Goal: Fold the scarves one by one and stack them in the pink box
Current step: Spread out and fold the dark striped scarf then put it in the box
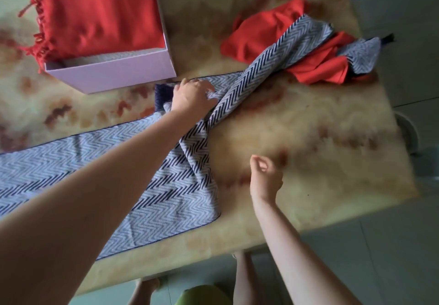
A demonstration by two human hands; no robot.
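Note:
A long navy-and-white zigzag scarf (78, 162) lies across the table from the left edge, twists in the middle and runs up to the far right. My left hand (192, 96) rests on its bunched, twisted part, fingers spread and pressing the cloth. My right hand (264, 176) hovers over bare table to the right of the scarf, fingers loosely curled and holding nothing. The pink box (114, 74) stands at the upper left with a folded red fringed scarf (95, 10) in it. A crumpled red scarf (263, 31) lies at the far right, under the zigzag scarf's end.
The table (320, 138) has a cream marbled top with rust-coloured patches. Its right and near edges drop to a grey tiled floor (392, 257). A green stool (202, 295) and my legs show below the near edge.

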